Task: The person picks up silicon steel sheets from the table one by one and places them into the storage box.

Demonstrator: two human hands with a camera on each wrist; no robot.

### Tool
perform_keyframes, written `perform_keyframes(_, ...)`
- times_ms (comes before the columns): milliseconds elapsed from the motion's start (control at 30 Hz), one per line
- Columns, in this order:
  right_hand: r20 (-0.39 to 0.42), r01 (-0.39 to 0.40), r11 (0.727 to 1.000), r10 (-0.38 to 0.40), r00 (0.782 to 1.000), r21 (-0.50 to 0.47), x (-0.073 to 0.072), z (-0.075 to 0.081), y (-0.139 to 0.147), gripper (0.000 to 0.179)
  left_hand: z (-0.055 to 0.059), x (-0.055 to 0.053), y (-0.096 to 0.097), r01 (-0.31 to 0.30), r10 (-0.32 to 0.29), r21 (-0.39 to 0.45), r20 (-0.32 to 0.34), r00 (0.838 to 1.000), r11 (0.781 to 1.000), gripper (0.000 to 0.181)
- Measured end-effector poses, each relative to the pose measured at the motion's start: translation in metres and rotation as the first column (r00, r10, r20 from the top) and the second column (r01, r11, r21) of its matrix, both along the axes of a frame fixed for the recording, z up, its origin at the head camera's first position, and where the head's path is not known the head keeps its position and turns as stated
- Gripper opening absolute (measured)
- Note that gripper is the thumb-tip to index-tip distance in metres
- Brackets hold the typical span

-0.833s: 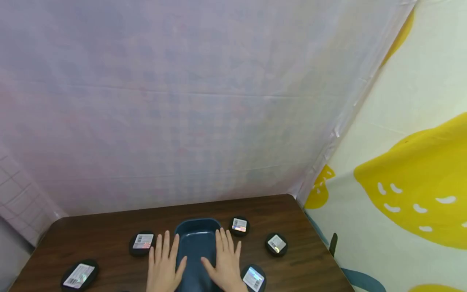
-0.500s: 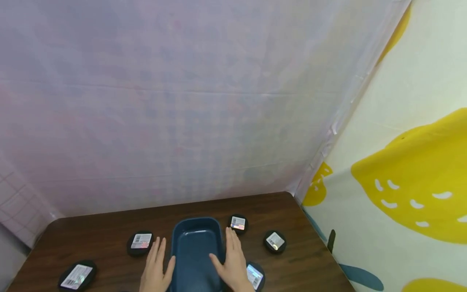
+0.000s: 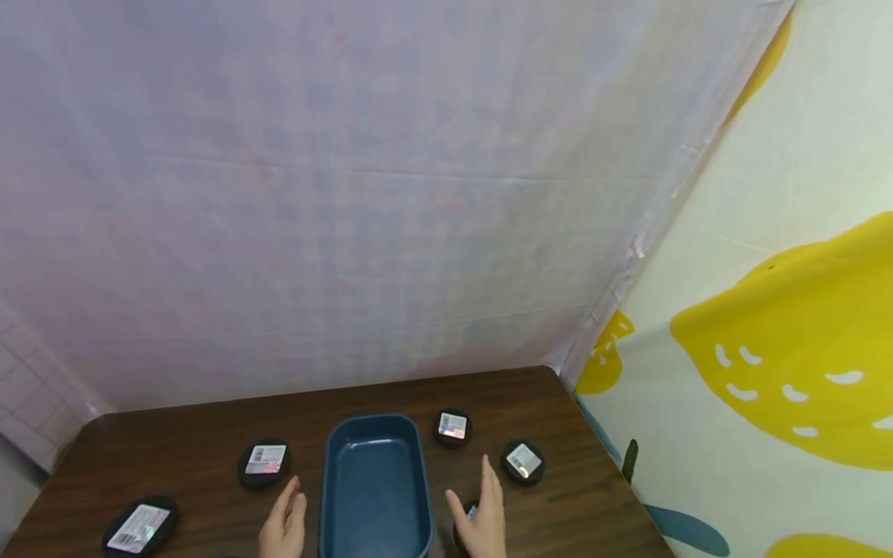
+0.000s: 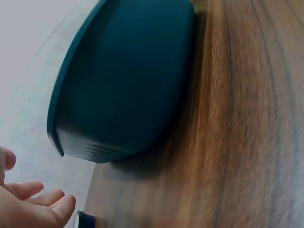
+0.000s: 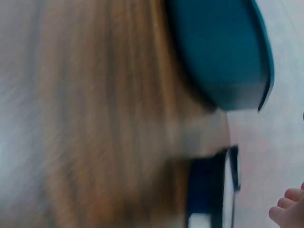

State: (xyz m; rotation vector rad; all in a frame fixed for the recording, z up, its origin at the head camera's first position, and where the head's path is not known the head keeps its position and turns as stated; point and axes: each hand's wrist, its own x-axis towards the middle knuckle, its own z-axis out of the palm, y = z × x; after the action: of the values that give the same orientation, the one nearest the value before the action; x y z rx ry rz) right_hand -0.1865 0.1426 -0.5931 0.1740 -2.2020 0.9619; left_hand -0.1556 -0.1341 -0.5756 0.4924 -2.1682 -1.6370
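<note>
Plainly, both hands were free: the left hand (image 3: 282, 523) and the right hand (image 3: 483, 515) held nothing, their fingers loosely extended. Between them sat the tray (image 3: 377, 496), flat on the table (image 3: 188, 457), touched by neither. Partly hidden behind the right hand lay a disc (image 3: 472, 511); whether they touched could not be told. Just beyond the left hand's fingertips was the left disc (image 3: 263, 463), with the outer disc (image 3: 139, 527) further out to that hand's left. Past the right hand's fingers, the right disc (image 3: 523, 463) lay ahead to its right and the far disc (image 3: 452, 428) ahead to its left. Beyond everything hung the pale cloth (image 3: 335, 232).

The step in hand looked like drawing the hands clear of the tray. Done well, that probably called for an even, sideways parting, palms kept off the rim so the tray stayed square, and the right hand kept light near its disc so as not to nudge it.

Half a second earlier, the hands had been close against the tray's sides, the right thumb overlapping its edge; now bare wood showed on either side, and the right hand covered more of its disc.
</note>
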Motion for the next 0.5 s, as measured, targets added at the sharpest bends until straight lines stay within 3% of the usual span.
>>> perform_keyframes(100, -0.001, 0.05, 0.999, -0.05, 0.999, -0.018, 0.004, -0.01, 0.01, 0.079, -0.003, 0.0, -0.002, 0.013, -0.018, 0.124, 0.034, 0.999, 0.992, 0.038)
perform_keyframes(167, 0.014, 0.096, 0.995, -0.096, 0.995, -0.019, 0.008, -0.016, 0.016, 0.08, -0.006, 0.001, -0.004, 0.04, -0.052, 0.229, 0.048, 0.998, 0.973, 0.041)
perform_keyframes(333, 0.129, 0.179, 0.983, -0.172, 0.977, -0.046, 0.021, -0.03, 0.03, 0.082, -0.015, 0.003, -0.004, 0.089, -0.137, 0.47, 0.069, 0.988, 0.878, 0.056)
perform_keyframes(500, 0.348, 0.192, 0.981, -0.166, 0.923, -0.041, 0.034, -0.042, 0.038, 0.091, -0.026, 0.006, -0.005, 0.076, -0.159, 0.419, 0.166, 0.973, 0.905, 0.072)
